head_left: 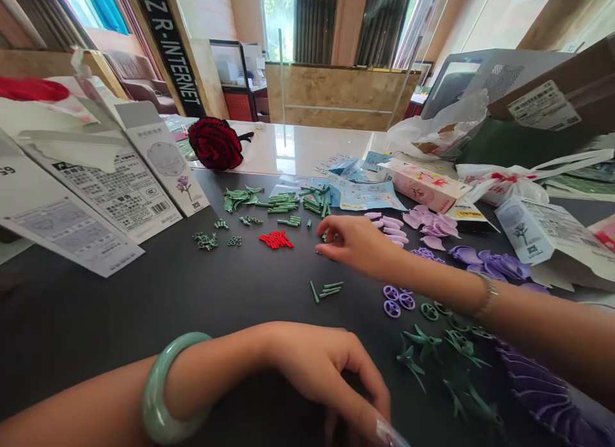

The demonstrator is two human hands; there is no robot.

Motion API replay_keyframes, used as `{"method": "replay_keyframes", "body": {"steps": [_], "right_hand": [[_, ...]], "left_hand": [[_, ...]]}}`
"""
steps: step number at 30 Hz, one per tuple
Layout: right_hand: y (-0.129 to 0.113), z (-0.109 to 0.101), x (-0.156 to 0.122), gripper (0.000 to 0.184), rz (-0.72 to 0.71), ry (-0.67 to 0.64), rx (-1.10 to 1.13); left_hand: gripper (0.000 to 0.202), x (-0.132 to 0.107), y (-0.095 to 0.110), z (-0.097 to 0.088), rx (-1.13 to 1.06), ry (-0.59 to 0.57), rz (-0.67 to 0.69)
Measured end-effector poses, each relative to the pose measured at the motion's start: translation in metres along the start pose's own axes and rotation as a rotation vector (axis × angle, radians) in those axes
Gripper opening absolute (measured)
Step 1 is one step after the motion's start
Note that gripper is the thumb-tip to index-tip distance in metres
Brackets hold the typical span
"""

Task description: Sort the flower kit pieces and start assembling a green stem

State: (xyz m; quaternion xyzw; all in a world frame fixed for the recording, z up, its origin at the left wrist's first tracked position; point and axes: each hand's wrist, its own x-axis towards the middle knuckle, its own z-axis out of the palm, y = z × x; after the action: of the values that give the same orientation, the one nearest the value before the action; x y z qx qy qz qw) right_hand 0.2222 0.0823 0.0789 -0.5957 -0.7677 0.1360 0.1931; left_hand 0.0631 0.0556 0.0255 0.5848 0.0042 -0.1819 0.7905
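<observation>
My right hand (359, 243) reaches over the dark table with thumb and fingers curled but apart; a small green piece shows partly behind the fingertips. Just left of it lie short green pegs (289, 222) and a heap of red pegs (277, 239). My left hand (331, 370) hangs low at the front, loosely bent with thumb and fingers apart and no object visible in it; some fingertips are hidden. Between the hands are several thin green sticks (330, 289). Purple rings (392, 308) and dark green leafy parts (423, 341) lie under my right forearm.
White printed boxes (166, 159) stand at left, near a dark red crocheted flower (216, 143). Blue instruction sheets (368, 194) and a pink box (425, 186) lie at the back. Pink petals (435, 223) and purple petals (500, 265) cover the right side.
</observation>
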Motion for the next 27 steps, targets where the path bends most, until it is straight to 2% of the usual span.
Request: {"method": "replay_keyframes", "body": {"steps": [2,5,11,17,21,27], "right_hand": [[-0.007,0.015,0.026,0.015,-0.063,-0.030,-0.039],[-0.015,0.031,0.049,0.020,-0.129,-0.075,-0.028],[-0.015,0.046,0.057,0.008,-0.160,-0.119,-0.028],[-0.013,0.052,0.056,0.012,-0.121,-0.106,-0.039],[-0.016,0.054,0.063,0.016,-0.043,-0.107,-0.047],[-0.029,0.044,0.079,0.008,0.088,-0.231,-0.099]], "left_hand": [[0.063,0.000,-0.001,-0.001,-0.001,-0.005,-0.001],[0.063,0.002,-0.005,-0.002,-0.032,-0.010,-0.010],[0.066,0.005,-0.012,-0.005,-0.019,-0.044,-0.046],[0.069,0.005,-0.010,-0.005,-0.049,-0.014,-0.061],[0.061,0.008,-0.012,-0.005,-0.068,0.000,-0.099],[0.053,0.009,-0.014,-0.005,-0.087,0.057,-0.091]]}}
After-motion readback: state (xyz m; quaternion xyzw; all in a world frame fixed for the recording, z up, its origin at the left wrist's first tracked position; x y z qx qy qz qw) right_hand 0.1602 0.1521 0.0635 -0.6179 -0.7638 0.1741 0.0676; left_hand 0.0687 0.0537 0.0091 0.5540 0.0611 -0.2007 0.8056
